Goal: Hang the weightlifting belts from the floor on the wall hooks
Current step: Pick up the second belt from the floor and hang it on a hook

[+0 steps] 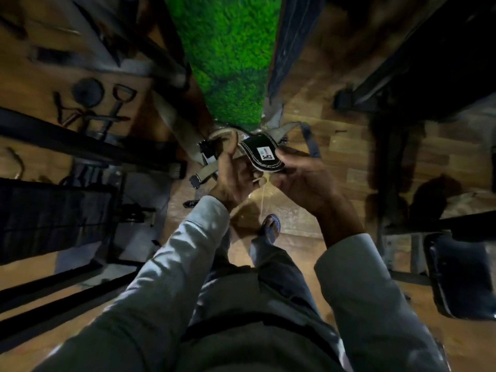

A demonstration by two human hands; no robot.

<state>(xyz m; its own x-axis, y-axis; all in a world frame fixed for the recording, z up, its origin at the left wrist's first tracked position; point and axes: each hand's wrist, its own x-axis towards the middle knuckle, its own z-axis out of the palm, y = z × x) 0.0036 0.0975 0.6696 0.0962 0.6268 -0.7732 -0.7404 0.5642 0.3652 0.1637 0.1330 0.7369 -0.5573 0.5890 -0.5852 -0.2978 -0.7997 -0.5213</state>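
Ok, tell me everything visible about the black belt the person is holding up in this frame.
The black belt is a wide, padded-looking piece with white stitching along its curved edge and a small white label printed "50". It is held up in front of the green wall panel, off the floor. The left hand grips its left side and the right hand its right end, fingers curled around it. A tan strap and dark buckle hang by the left hand. Blur hides finer detail.
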